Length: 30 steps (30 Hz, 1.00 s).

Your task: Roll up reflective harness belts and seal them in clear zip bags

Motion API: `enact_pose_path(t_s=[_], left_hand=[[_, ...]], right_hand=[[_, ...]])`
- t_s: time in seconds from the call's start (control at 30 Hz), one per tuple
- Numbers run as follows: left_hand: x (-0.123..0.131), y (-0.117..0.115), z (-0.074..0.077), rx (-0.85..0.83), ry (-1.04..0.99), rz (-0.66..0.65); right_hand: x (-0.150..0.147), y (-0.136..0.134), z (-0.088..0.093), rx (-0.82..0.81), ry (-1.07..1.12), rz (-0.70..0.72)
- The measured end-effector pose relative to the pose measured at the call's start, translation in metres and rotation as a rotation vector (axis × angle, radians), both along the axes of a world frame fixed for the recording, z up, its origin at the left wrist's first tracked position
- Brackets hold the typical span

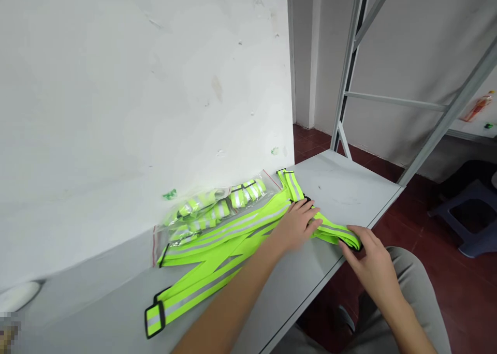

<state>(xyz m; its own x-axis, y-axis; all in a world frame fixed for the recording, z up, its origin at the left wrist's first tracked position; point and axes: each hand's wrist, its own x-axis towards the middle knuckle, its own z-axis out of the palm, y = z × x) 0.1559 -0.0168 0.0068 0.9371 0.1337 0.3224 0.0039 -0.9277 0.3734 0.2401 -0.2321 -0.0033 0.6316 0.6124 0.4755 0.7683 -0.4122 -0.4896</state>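
Neon yellow-green reflective straps [229, 240] with grey stripes lie lengthwise on the grey table. They cross in an X, and black buckles show at their near left end. My left hand [297, 223] rests on the bunched straps toward their right end, palm down with its fingers spread. At the table's front edge, my right hand [368, 255] has thumb and fingers around the looped end of a folded reflective strap [337, 231]. Between the straps and the wall, clear plastic bags [209, 209] contain several rolled strips of the same colours.
A white wall [147, 95] rises along the table's back edge. Metal frame posts [351, 69] stand at the table's far right end. A white rounded object [19, 296] sits at the left. On the red floor to the right is a blue plastic stool [471, 209].
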Motion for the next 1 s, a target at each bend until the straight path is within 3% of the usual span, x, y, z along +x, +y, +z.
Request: enact_pose_path(t_s=[0.17, 0.33, 0.6, 0.77, 0.9, 1.0], left_hand=[[-0.023, -0.015, -0.009, 0.056, 0.119, 0.001], [-0.027, -0.018, -0.020, 0.074, 0.122, 0.039], [-0.029, -0.018, -0.019, -0.041, 0.102, 0.020], [-0.031, -0.017, -0.016, -0.292, -0.013, 0.087], [-0.031, -0.013, -0.013, -0.579, -0.056, 0.132], [-0.029, -0.008, -0.014, -0.691, -0.059, 0.206]], right_hand=[[0.002, -0.001, 0.003, 0.106, -0.034, 0.045], [0.006, 0.003, 0.011, 0.186, -0.056, 0.161], [0.022, 0.054, 0.047, 0.332, 0.188, 0.273], [0.037, 0.111, 0.043, 0.176, 0.527, 0.320], [0.052, 0.148, 0.029, -0.045, 0.582, 0.338], [0.062, 0.155, 0.020, -0.208, 0.608, 0.405]])
